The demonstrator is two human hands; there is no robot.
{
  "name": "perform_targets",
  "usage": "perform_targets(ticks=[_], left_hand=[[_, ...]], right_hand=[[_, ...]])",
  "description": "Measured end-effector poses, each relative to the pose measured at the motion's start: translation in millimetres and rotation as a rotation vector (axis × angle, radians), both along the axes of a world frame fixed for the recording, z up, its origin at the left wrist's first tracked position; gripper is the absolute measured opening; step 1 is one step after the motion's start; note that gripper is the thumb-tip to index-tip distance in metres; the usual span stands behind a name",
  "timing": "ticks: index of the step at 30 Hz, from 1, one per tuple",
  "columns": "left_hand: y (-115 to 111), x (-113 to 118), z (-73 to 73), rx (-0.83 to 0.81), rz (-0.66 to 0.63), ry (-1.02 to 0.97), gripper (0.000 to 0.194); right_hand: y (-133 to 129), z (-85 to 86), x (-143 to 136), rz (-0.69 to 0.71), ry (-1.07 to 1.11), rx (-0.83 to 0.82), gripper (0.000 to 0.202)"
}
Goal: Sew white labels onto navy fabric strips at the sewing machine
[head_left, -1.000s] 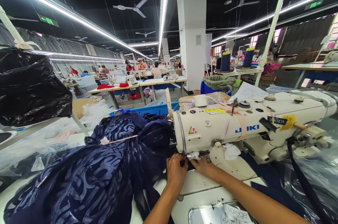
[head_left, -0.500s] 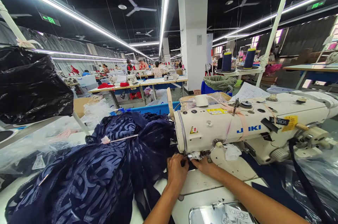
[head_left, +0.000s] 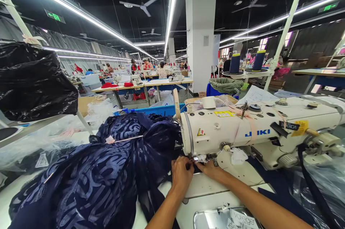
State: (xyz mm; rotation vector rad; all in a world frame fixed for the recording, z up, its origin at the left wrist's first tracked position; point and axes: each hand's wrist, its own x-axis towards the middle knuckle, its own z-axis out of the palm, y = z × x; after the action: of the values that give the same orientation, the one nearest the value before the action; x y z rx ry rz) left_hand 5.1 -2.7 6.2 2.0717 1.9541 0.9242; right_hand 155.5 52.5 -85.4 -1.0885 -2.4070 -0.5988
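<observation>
A dark navy garment (head_left: 94, 175) with a swirling sheer pattern lies heaped left of the sewing machine (head_left: 229, 132), its edge reaching in under the needle area. My left hand (head_left: 182, 174) is closed there, thumb and forefinger pinching the dark cloth just left of the presser foot (head_left: 199, 158). From the right, my right hand (head_left: 211, 171) reaches in low, its fingers together at the cloth's edge beside the presser foot. The machine's metal parts partly cover these fingertips. A white label strip (head_left: 125, 140) lies across the garment.
A metal tray (head_left: 226, 218) with printed labels is set in the front of the table. Navy thread cones (head_left: 235, 64) stand behind on a rack. At left hangs a black plastic bag (head_left: 35, 81). A navy strap (head_left: 314, 186) drapes from the machine's right side. Several people work far back.
The whole view has shifted slightly, so things appear a little farther right. Both hands hold nearly the same place by the presser foot.
</observation>
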Motion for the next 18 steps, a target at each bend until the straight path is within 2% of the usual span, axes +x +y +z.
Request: perform_targets(ticks=[3, 10, 14, 18], left_hand=[[-1, -1, -1.8, 0.015, -0.011, -0.005, 0.016], [0, -2, -6.8, 0.068, -0.037, -0.001, 0.015], [-1, -4, -7.7, 0.109, -0.047, 0.014, 0.016], [-15, -3, -0.4, 0.186, -0.104, 0.066, 0.020]], right_hand=[[3, -1.6, 2, 0.065, -0.032, -0.069, 0.040], [3, 2.6, 4, 0.076, 0.072, -0.294, 0.042], [-1, 14.8, 1, 0.073, 0.222, -0.444, 0.038], [1, 35.1, -5, 0.069, 0.427, -0.578, 0.026]])
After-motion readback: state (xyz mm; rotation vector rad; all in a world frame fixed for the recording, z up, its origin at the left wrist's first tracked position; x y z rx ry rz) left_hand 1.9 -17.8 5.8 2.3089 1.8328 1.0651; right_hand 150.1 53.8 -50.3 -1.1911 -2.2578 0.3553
